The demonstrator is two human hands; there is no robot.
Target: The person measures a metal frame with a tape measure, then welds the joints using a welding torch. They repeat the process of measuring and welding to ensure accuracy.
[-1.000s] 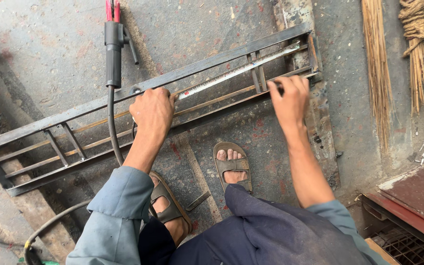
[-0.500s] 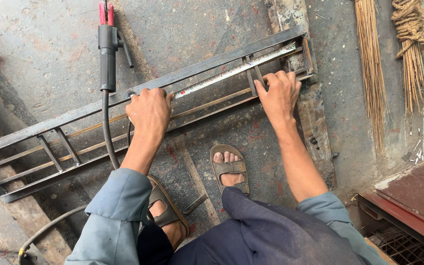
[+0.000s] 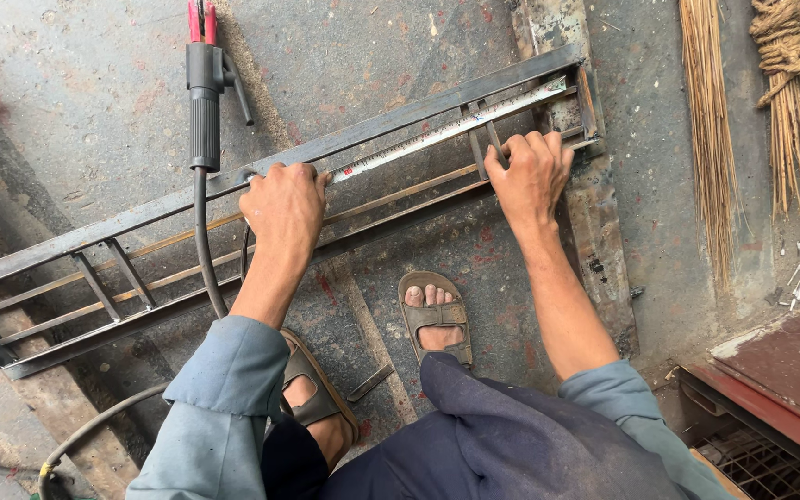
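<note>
hands on long metal frame [image 3: 76, 245], lying slanted across grey concrete floor [image 3: 372, 56], low end at left, high end at right. left hand [image 3: 281, 206] placed palm down over upper rail of frame, near its middle, fingers curled over far edge of rail and closed on it. just beside this hand, end of white measuring tape [image 3: 446, 130], stretched along upper rail toward right end of frame; cannot tell whether fingers pin the tape or only touch it. right hand [image 3: 531, 171] set on frame further right, beside short upright cross bar [image 3: 476, 148], fingers bent and closed around inner thin rod, thumb side toward the cross bar. tape passing just above knuckles of this hand, not held by it.

black welding electrode holder [image 3: 204, 97] with red tip lying on floor above frame, close to left hand, its dark cable [image 3: 201, 250] running down over the frame and past left forearm. two feet in brown sandals [image 3: 435, 319] below frame, between the arms. blue-grey sleeves [image 3: 219, 407] rolled at both elbows. straw broom [image 3: 710, 139] and bundle of rope-like fibre [image 3: 784, 65] at right side, well apart from hands. rusty red metal box [image 3: 780, 370] in lower right corner.
</note>
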